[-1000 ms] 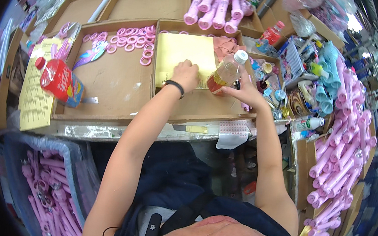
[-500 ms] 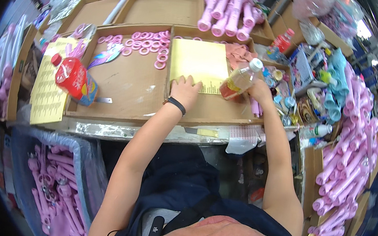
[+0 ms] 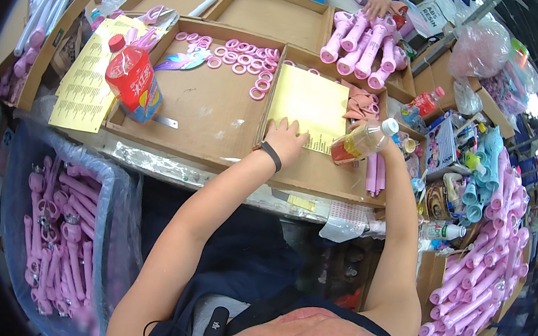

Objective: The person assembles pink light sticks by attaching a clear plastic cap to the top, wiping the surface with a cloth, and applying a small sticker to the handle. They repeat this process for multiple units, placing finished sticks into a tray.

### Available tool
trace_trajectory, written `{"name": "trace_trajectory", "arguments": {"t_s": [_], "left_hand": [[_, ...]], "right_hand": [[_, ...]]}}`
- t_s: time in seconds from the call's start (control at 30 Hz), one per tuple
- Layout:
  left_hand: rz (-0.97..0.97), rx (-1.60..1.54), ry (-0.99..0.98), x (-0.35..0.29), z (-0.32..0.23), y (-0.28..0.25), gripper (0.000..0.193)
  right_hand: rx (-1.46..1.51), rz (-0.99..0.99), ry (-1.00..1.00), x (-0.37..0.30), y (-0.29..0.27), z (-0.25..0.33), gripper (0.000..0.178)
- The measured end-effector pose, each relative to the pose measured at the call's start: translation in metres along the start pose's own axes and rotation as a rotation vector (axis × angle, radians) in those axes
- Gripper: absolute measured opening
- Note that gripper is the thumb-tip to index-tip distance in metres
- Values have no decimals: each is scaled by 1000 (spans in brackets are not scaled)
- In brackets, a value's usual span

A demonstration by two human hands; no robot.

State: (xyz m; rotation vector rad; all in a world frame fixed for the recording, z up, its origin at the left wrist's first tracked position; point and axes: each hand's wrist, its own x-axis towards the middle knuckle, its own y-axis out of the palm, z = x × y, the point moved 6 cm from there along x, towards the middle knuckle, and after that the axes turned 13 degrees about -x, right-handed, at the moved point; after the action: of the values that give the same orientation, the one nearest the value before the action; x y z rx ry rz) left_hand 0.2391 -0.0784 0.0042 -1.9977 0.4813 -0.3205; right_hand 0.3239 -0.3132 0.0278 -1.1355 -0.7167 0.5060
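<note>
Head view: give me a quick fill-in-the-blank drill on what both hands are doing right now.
1. The left hand lies flat on a sheet of ____ paper.
2. The right hand grips a clear bottle with a ____ cap.
3. The loose rings in the cardboard tray are ____ in colour.
4. A dark band sits on the ____ wrist.

Missing words: yellow; white; pink; left

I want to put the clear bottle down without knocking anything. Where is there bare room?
Bare cardboard lies in the middle tray, between the pink rings, the red bottle and the yellow sheet under the left hand. Two far trays look mostly bare. Right of the right hand, holding the clear bottle, it is crowded with pink tubes.
</note>
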Motion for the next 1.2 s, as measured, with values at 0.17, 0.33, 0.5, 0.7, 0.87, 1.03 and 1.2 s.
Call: {"name": "trace_trajectory", "arguments": {"t_s": [0.17,0.33,0.5,0.7,0.87,1.03,1.2], "left_hand": [[15,-14,0,0,0,2,45],[-4,-33,9,0,1,1,44],[-6,-44,10,1,0,-1,43],[5,-39,18,4,0,2,41],[4,-24,17,3,-1,1,42],[14,-23,5,5,-1,1,44],[-2,-112,-5,9,3,4,46]], "right_hand": [[-190,154,216,-8,-2,2,17],[-400,117,79,0,-25,27,40],[-600,15,-189,21,-59,35,21],[-399,-73,359,62,-67,15,34],[-388,-28,268,75,-45,20,49],[-541,142,629,50,-33,-38,36],[-24,-808,773,53,-149,-41,27]]}}
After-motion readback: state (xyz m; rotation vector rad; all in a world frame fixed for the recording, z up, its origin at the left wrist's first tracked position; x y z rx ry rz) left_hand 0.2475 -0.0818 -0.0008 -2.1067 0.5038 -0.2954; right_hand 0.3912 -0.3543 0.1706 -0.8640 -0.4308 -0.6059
